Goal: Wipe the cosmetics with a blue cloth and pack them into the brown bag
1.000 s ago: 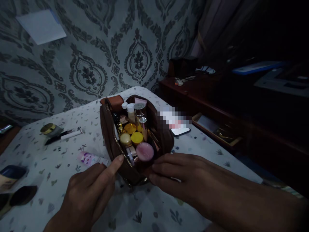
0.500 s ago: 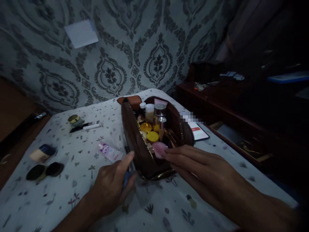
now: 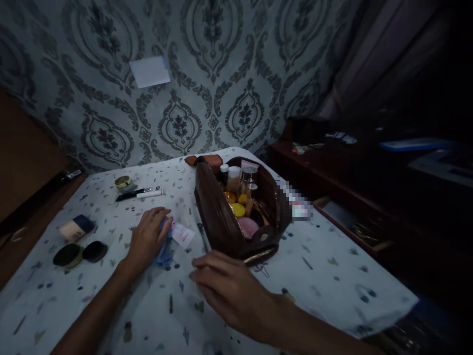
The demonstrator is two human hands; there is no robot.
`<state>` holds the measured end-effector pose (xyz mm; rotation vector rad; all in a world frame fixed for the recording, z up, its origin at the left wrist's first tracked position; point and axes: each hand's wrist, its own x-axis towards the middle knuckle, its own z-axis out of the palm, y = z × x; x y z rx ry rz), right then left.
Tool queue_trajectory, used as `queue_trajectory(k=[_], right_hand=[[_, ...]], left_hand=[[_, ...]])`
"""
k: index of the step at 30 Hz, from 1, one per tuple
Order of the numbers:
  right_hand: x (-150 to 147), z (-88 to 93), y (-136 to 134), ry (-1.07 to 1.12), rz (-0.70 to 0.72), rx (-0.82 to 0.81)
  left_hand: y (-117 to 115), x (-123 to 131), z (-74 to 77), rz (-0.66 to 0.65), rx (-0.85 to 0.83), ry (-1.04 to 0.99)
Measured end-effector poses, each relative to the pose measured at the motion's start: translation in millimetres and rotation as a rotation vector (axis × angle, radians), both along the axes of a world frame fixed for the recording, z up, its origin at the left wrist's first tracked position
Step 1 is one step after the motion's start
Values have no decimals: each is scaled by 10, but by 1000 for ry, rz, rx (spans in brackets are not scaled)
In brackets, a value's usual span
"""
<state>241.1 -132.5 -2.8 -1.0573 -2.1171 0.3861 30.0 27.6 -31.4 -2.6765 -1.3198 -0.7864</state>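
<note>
My left hand (image 3: 148, 234) is closed on a crumpled blue cloth (image 3: 164, 254), right beside a white and pink squeeze tube (image 3: 183, 234) on the patterned sheet. My right hand (image 3: 236, 291) hovers in front of the brown bag (image 3: 218, 209), fingers loosely bent and a little apart, nothing visible in them. A thin dark tool (image 3: 201, 229) lies between tube and bag, its lower end hidden near my right fingertips. Unzipped, the bag holds a pink oval item (image 3: 249, 227), a yellow-lidded jar (image 3: 238, 210), a white-capped bottle (image 3: 233, 179) and other cosmetics.
Left on the sheet (image 3: 199, 325) are a gold-lidded jar (image 3: 124, 184), a white pen-like stick (image 3: 150, 194), a beige and navy item (image 3: 76, 228) and an open round compact (image 3: 69, 255). An open drawer (image 3: 351, 222) stands to the right, the wall behind.
My right hand has left the pink item, now in the bag, and moved left and down. The left hand has carried the blue cloth left to the tube. The view has shifted.
</note>
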Motion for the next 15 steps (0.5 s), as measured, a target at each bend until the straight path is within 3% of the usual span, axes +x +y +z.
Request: queue_trajectory(k=[3,6,15], right_hand=[[-246,-140,244,31,-81,-229],[-429,-241,439,47,-115,-338],[-666,-284,645,-85,-226,-347]], left_hand=[[73,-21,-149,-17,-66,74],[52,-64,-194,-21,-96,79],[-3,-173,-141,-47,-149,-129]])
